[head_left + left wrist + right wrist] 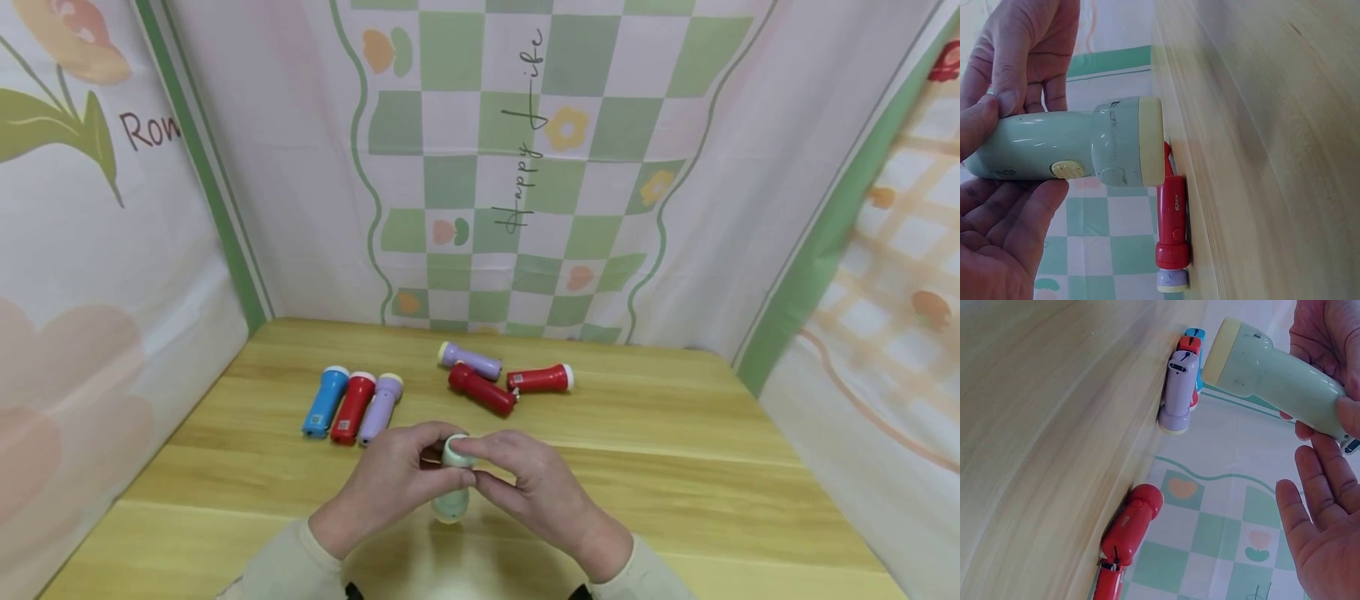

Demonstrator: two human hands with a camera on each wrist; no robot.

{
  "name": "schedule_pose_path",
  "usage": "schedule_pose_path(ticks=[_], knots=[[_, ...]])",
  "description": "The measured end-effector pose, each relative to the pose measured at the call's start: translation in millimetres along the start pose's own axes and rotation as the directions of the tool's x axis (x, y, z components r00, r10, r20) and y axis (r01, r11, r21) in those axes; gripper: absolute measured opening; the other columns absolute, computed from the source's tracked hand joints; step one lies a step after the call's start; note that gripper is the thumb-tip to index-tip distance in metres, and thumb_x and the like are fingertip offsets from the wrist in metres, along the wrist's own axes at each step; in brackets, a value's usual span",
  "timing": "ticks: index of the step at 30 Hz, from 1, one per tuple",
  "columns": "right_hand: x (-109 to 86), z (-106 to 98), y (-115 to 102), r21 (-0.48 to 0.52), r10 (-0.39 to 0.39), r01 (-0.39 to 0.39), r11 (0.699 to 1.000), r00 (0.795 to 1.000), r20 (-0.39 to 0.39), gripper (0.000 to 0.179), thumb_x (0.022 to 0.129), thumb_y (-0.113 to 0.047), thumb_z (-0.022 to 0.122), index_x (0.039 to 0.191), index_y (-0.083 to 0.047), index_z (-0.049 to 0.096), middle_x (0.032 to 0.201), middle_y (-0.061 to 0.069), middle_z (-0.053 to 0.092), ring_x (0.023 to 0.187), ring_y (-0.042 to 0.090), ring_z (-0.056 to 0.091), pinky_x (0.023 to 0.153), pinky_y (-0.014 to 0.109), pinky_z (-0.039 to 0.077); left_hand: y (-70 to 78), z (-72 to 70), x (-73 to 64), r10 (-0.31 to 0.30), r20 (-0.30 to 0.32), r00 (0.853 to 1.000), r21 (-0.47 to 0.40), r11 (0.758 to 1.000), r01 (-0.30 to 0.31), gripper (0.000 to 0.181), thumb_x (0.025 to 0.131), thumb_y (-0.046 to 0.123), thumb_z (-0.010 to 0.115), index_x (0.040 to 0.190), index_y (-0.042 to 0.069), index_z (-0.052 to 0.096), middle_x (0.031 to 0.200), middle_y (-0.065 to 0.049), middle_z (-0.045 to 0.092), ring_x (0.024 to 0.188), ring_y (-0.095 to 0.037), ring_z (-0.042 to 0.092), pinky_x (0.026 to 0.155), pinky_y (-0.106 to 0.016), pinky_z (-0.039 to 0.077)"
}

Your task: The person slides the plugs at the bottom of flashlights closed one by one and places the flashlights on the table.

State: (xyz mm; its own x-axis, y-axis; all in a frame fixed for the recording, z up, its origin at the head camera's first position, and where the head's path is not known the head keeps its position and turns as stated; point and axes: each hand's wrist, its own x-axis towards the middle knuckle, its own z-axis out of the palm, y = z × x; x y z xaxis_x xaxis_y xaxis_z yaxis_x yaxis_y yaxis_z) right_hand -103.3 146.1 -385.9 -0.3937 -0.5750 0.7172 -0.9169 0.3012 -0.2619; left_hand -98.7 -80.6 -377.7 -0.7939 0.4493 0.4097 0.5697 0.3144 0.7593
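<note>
A pale green flashlight (1041, 137) with a cream lens rim hangs head down close over the table, its switch showing in the left wrist view. My left hand (393, 471) grips its upper body, thumb on the near side and fingers behind. Against the tail end, my right hand (543, 487) pinches with thumb and index finger, the index lying over the top. The other right-hand fingers (1307, 494) spread loosely, away from the body. Both thumb tips nearly meet on the near side.
On the left, blue (326, 402), red (353, 408) and purple (381, 408) flashlights lie side by side. Farther back lie another purple flashlight (471, 360), a dark red one (482, 389) and a red one (540, 379). Printed curtains (311, 208) enclose the wooden table (675, 467).
</note>
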Motion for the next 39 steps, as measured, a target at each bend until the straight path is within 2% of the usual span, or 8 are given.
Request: schedule_pose_path(ticks=[12, 20, 29, 34, 39], knots=[[-1.2, 1.9, 1.8, -0.05, -0.011, 0.011, 0.999, 1.0, -0.014, 0.035, 0.102, -0.022, 0.07, 0.136, -0.018, 0.068, 0.113, -0.003, 0.075, 0.103, 0.014, 0.071, 0.09, 0.024, 0.058, -0.3, -1.6, 1.2, -0.027, 0.021, 0.999, 0.04, 0.999, 0.026, 0.033, 0.094, 0.037, 0.079, 0.12, 0.018, 0.073, 0.106, 0.008, 0.077, 0.094, -0.005, 0.073, 0.08, -0.02, 0.061], [-2.1, 3.2, 2.6, -0.074, -0.005, 0.004, 0.997, 1.0, -0.015, 0.036, 0.102, -0.023, 0.07, 0.137, -0.018, 0.068, 0.111, -0.003, 0.074, 0.101, 0.012, 0.071, 0.088, 0.023, 0.059, -0.5, -2.4, 2.0, -0.029, 0.042, 0.999, 0.069, 0.997, 0.026, 0.047, 0.095, 0.036, 0.077, 0.133, 0.01, 0.07, 0.113, 0.004, 0.078, 0.098, -0.006, 0.074, 0.08, -0.017, 0.059], [0.8, 2.9, 4.4, -0.077, -0.003, 0.002, 0.997, 1.0, -0.02, 0.045, 0.103, -0.025, 0.068, 0.144, -0.009, 0.061, 0.126, 0.001, 0.074, 0.108, 0.015, 0.072, 0.095, 0.026, 0.058, -0.8, -5.5, 4.4, -0.005, 0.075, 0.997, 0.081, 0.997, -0.001, 0.038, 0.101, 0.04, 0.069, 0.131, 0.018, 0.07, 0.108, 0.008, 0.077, 0.099, -0.005, 0.072, 0.081, -0.017, 0.059], [3.0, 2.6, 5.7, -0.102, 0.011, -0.013, 0.995, 1.0, -0.02, 0.048, 0.103, -0.028, 0.067, 0.146, -0.006, 0.059, 0.132, 0.007, 0.072, 0.113, 0.019, 0.072, 0.097, 0.027, 0.058, 0.7, -7.5, 7.3, -0.028, 0.091, 0.995, 0.074, 0.997, 0.021, 0.039, 0.102, 0.042, 0.067, 0.134, 0.02, 0.068, 0.113, 0.009, 0.076, 0.1, -0.005, 0.071, 0.084, -0.019, 0.059], [4.7, 2.4, 6.9, -0.123, 0.027, -0.028, 0.992, 1.0, -0.013, 0.053, 0.1, -0.023, 0.072, 0.146, -0.001, 0.056, 0.128, 0.009, 0.073, 0.107, 0.018, 0.074, 0.093, 0.03, 0.06, 1.1, -7.6, 9.6, -0.052, 0.088, 0.995, 0.079, 0.996, 0.045, 0.043, 0.101, 0.04, 0.069, 0.137, 0.018, 0.066, 0.118, 0.008, 0.075, 0.102, -0.007, 0.07, 0.085, -0.018, 0.059]])
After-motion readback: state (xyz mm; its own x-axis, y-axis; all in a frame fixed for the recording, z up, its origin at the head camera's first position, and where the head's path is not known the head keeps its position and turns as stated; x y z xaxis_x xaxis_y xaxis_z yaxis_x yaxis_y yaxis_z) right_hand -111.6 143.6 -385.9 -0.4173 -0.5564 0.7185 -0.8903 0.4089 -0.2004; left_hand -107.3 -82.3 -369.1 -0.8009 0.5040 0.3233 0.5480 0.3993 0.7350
